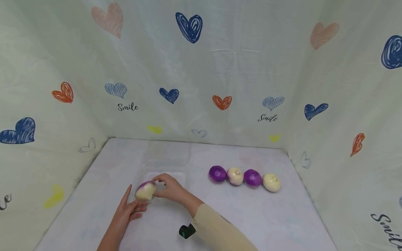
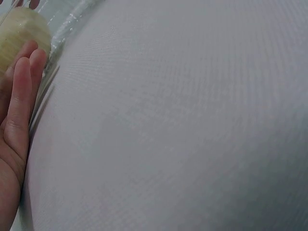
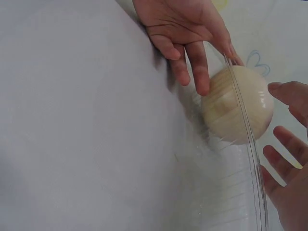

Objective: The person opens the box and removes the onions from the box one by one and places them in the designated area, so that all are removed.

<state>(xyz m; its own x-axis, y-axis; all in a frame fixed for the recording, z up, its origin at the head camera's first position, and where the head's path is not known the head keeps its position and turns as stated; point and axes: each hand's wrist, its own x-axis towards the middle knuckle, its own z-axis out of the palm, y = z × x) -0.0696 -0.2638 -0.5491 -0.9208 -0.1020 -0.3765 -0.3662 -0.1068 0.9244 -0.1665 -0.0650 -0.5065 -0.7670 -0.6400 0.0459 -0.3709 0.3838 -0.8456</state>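
Note:
A purple-topped white turnip (image 1: 146, 191) sits at the near left corner of a clear plastic container (image 1: 180, 177). The container's wall passes in front of part of the turnip (image 3: 219, 103) in the right wrist view. Reaching over from the right, my right hand (image 1: 171, 188) has thumb and forefinger at the turnip's side; in the right wrist view its fingers (image 3: 288, 139) are loosely spread, with a gap between forefinger and turnip. My left hand (image 1: 128, 209) is at the container's corner, its fingers straight beside the turnip (image 2: 24, 36) and the thumb extended.
Several more turnips stand in a row to the right, purple (image 1: 217, 174), whitish (image 1: 235, 176), purple (image 1: 252, 178) and cream (image 1: 271, 182). The container's clear lid (image 1: 166, 153) lies folded back behind it. A small black device (image 1: 186, 231) is beside my right sleeve. Heart-printed cloth (image 1: 201, 69) surrounds the table.

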